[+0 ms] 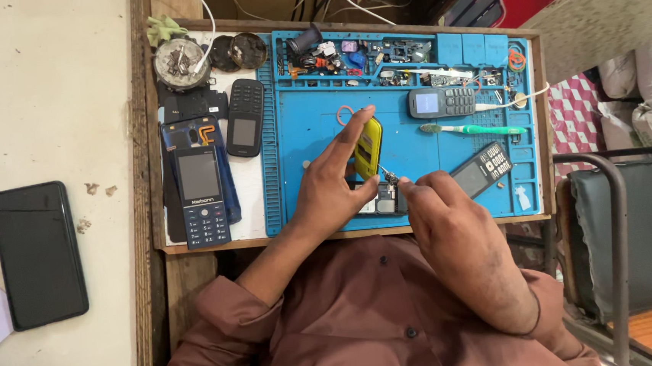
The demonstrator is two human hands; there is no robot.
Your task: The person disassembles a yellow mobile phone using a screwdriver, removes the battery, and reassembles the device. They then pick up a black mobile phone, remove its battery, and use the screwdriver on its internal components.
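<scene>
My left hand [331, 181] holds a small yellow phone shell [368, 146] upright over the blue work mat [306, 123], fingers wrapped around its left side. My right hand [452, 231] pinches a thin metal tool [389, 175] whose tip points at the shell's lower edge. Under both hands lies an opened phone body [386, 200] with bare circuit parts, partly hidden by my fingers.
A green toothbrush [472, 128], a grey keypad phone [442, 101] on a white cable and a black battery [482, 170] lie on the mat's right side. A blue keypad phone [202, 198] and a black one [245, 117] sit at left. A dark smartphone [38, 253] rests on the white counter.
</scene>
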